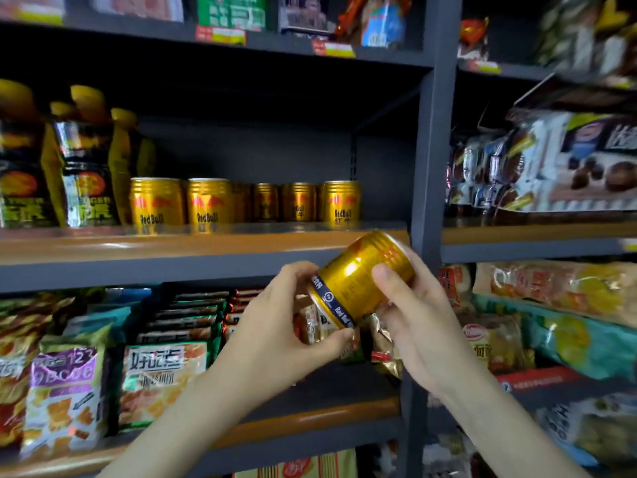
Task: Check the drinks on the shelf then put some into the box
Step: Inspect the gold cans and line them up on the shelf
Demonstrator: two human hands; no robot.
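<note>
The can (358, 281) is off the shelf and held in the air by both hands, just in front of the shelf (172, 248) edge and a little below it. It is gold and lies tilted, its blue-banded end low and to the left, its other end up and to the right. The left hand (282, 315) is curled round the banded end, fingers over the top and thumb underneath. The right hand (413, 322) grips the gold side, thumb laid across the front and fingers wrapped behind.

Behind it on the shelf stands a row of cans (241, 201) of the same gold, upright. To their left are bottles (79, 167) with yellow caps. Snack bags (65, 391) fill the shelf below. Past the grey upright (434, 132) on the right lie biscuit packs (568, 160).
</note>
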